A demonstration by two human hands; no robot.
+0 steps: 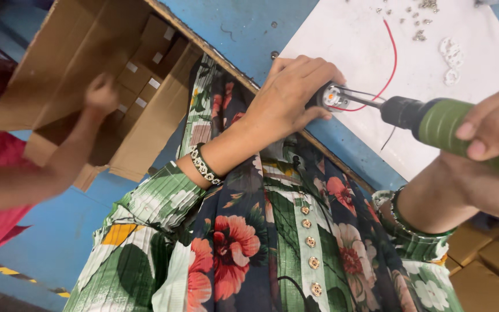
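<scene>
Your right hand (495,136) at right frame grips the green driver (434,121); keep its bit square while your left hand (287,95) clasps the small lamp part (333,96).

We see a small round part (331,96) — dark-bodied, with a shiny metal face and an orange spot at its middle — tipped on its side just over the near edge of the white sheet (347,40) on the blue worktop. A green power screwdriver (434,122) lies level, its black chuck and thin bit meeting that face. A red wire (393,58) loops from the part across the sheet.
</scene>
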